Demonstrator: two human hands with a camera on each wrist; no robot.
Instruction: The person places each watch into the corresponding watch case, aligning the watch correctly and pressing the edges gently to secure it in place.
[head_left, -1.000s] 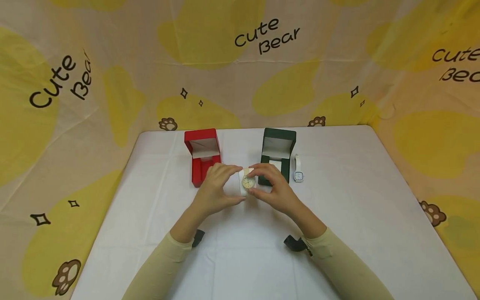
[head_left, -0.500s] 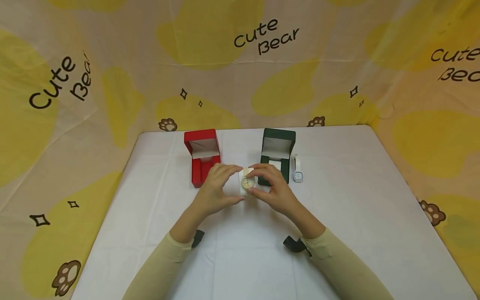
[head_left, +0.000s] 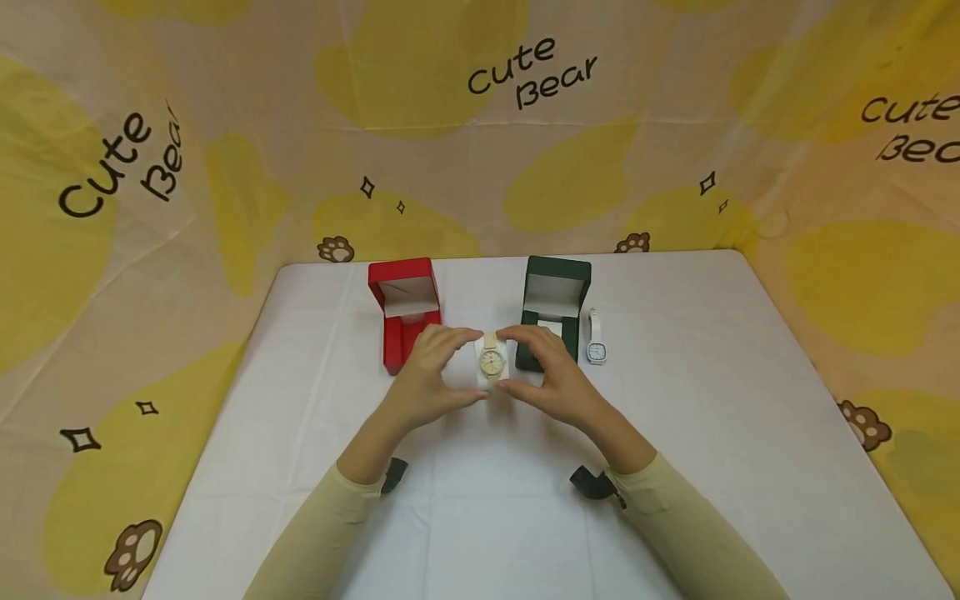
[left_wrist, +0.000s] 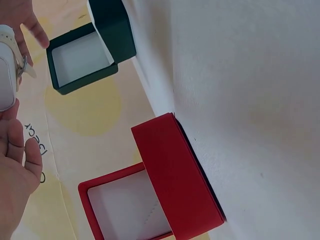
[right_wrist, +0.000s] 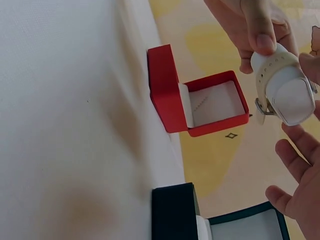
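Left of centre in the head view sits the red box (head_left: 402, 312), lid thrown open and upright at the back, its white lining facing the person; that open mouth looks ready to receive something. The left wrist view shows the red box large at the lower middle of the frame, lining bare.

Moving right, the left hand (head_left: 427, 379) is up above the white table (head_left: 720, 400), thumb below and fingertips curled over the top, pinching the left side of a small white cushion (head_left: 483, 375). Wrapped round that cushion is the cream watch (head_left: 492, 362), dial facing up toward the head camera, dead centre of the frame, between the two boxes and lifted clear of the cloth. The right wrist view catches the strap buckled round the cushion at the upper right, which is why it stays put while held.

The right hand (head_left: 551, 375) mirrors the left: thumb under, forefinger arched over, fingers spread a little, tips meeting the cushion's right side. A two-sided hold like that keeps the dial level.

Just behind the right hand stands the dark green box (head_left: 557, 308), open too, white lining showing. Beside it, at its right, a white watch (head_left: 596, 342) lies flat on the table.
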